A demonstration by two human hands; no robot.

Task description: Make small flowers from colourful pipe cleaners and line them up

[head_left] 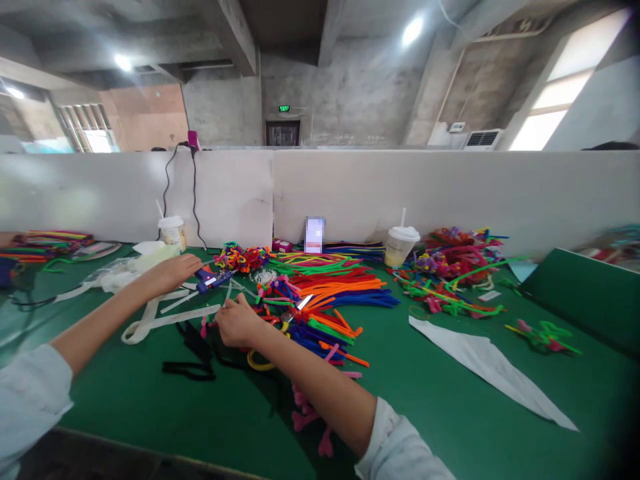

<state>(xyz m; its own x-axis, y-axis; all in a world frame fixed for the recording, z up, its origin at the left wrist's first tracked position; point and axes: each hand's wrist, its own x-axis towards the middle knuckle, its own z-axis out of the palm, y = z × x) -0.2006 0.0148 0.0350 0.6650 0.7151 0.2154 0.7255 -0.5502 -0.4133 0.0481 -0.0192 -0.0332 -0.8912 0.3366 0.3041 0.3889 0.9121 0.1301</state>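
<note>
Green table [440,387]: left hand [173,275] apparently on a glue gun [214,279].

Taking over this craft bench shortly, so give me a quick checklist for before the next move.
Left hand at the blue handheld tool: ok, fingertips reach it.
Right hand has hold of the pink pipe-cleaner end: cannot tell, the fingers hide the grip.
Scissors lying flat on the bench: not ok, they sit across loose pipe cleaners.
Black cord connected to the blue handheld tool: cannot tell, its lower end is out of sight.
Lidded drink cup upright and away from the hands: ok.
</note>
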